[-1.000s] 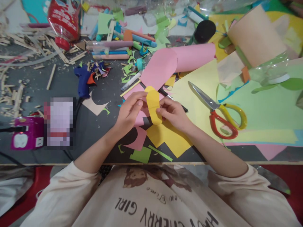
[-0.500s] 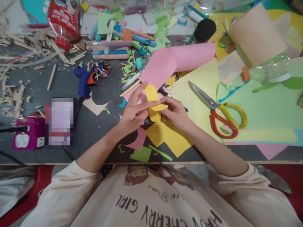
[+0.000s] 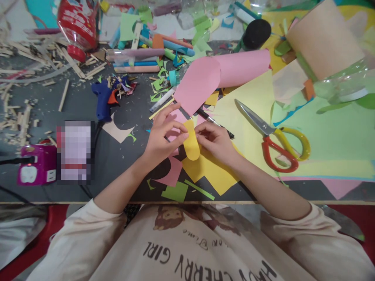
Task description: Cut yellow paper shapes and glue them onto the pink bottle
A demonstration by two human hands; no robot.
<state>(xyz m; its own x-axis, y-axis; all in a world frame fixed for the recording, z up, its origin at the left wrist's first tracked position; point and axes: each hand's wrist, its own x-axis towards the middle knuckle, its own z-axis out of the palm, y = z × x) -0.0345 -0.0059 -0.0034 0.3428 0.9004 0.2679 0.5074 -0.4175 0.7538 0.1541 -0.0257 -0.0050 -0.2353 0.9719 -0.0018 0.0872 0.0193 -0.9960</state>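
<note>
Centrally, yellow strip (image 3: 192,146) between left hand (image 3: 161,138) and right hand (image 3: 218,141), both pinching its edges

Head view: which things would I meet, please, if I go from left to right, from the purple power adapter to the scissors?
Purple power adapter, blue glue gun, left hand, yellow rounded paper piece, right hand, scissors.

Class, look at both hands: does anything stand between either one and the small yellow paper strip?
Nothing visible does: the left hand pinches the yellow strip and the right hand has its right edge; the scissors lie off to the right.
</note>
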